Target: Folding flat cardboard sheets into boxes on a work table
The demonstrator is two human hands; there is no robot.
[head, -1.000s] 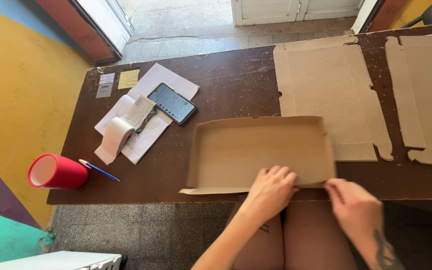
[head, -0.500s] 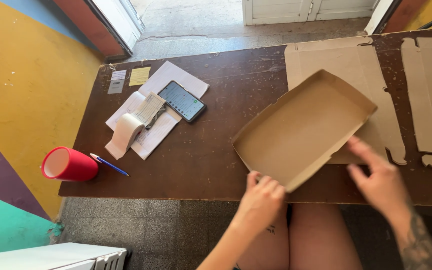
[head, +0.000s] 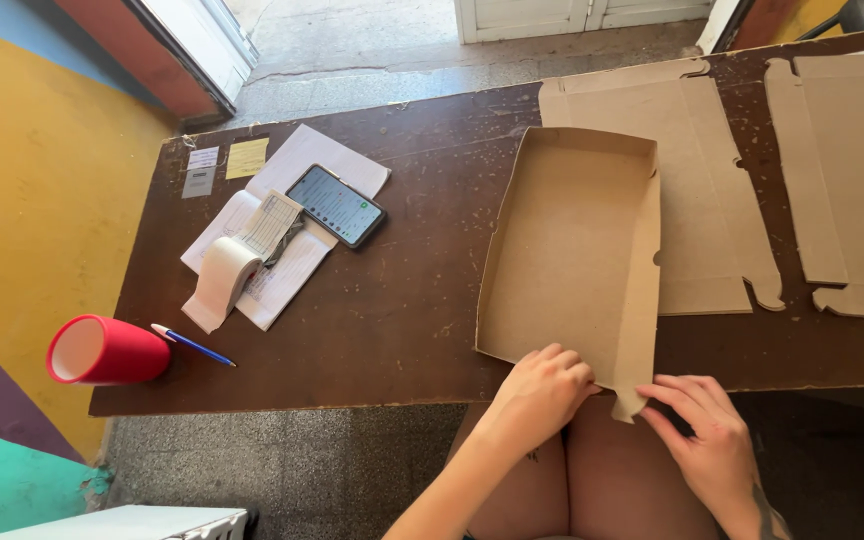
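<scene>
So, dark brown table (head: 402, 300) takes up most of the room's middle. Flat cardboard sheets (head: 712, 190) lie far right, 2 of them side by side. Half-folded cardboard tray (head: 572, 250) sits w/ its long side running near to far, partly on top of the left sheet, near end at the table edge. Left hand (head: 542, 385) curls over the tray's near wall, fingers pressed together. Right hand (head: 707, 435) pinches the loose corner flap (head: 630, 395) at near right. Far left: papers (head: 282, 230), phone (head: 335, 206), red cup (head: 107, 351) on its side, pen (head: 192, 343).
</scene>
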